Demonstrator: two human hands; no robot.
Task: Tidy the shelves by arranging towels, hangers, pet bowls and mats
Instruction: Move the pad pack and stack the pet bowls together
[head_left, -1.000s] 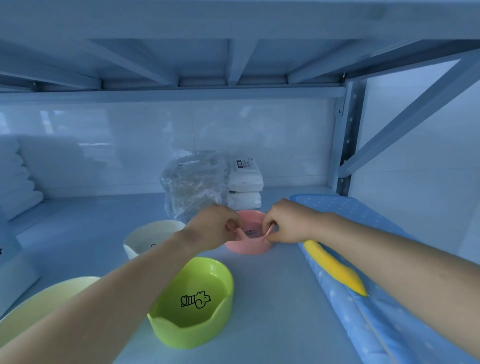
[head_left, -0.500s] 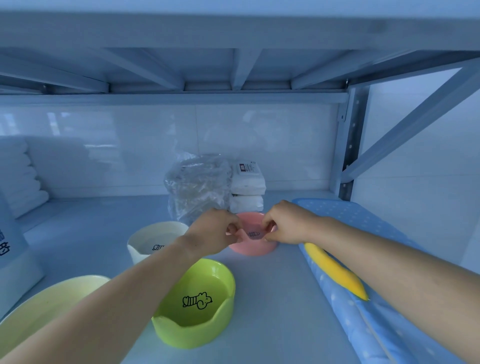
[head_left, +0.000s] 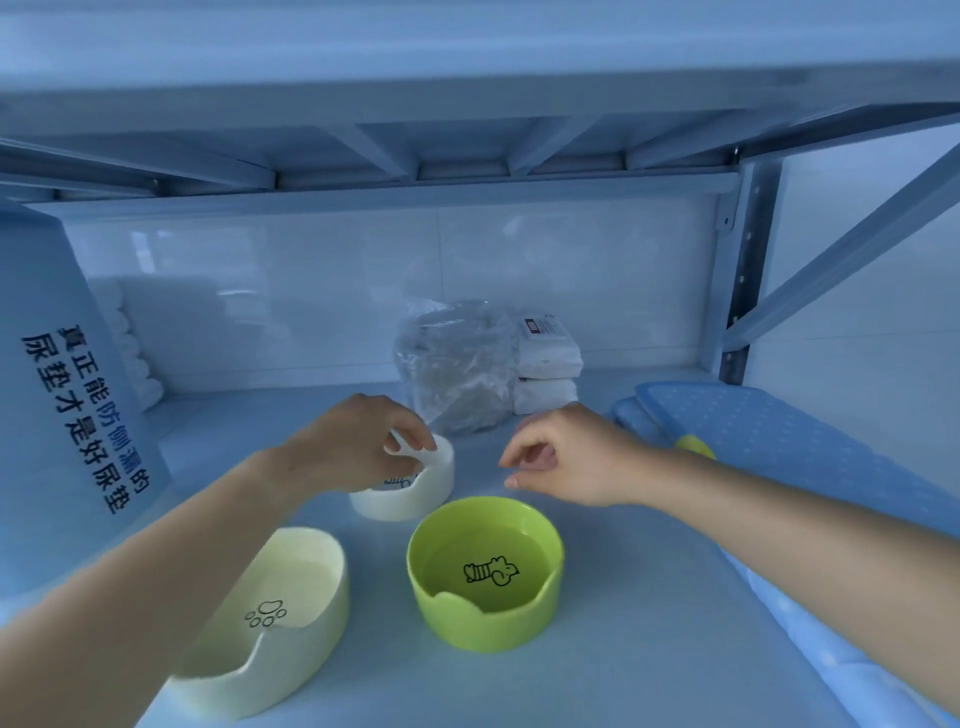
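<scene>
Three pet bowls stand on the shelf board. My left hand (head_left: 358, 441) pinches the far rim of the small white bowl (head_left: 415, 499). In front of it sit a lime green bowl (head_left: 485, 577) with a cartoon print and a pale yellow bowl (head_left: 270, 613) with a paw print. Just right of the white bowl and above the green one hovers my right hand (head_left: 561, 457), fingers loosely curled and holding nothing. A blue dotted mat (head_left: 779, 467) lies along the right side. The pink bowl is not in view.
A crinkled clear plastic bag (head_left: 457, 364) and stacked white packs (head_left: 548, 364) stand at the back. A big blue pack with printed characters (head_left: 67, 415) fills the left side, with white towels (head_left: 130, 353) behind it. A yellow item (head_left: 696, 447) lies on the mat.
Both hands have let go of the pink bowl, which is out of sight. My left hand has moved onto the white bowl's rim. The view has shifted left.
</scene>
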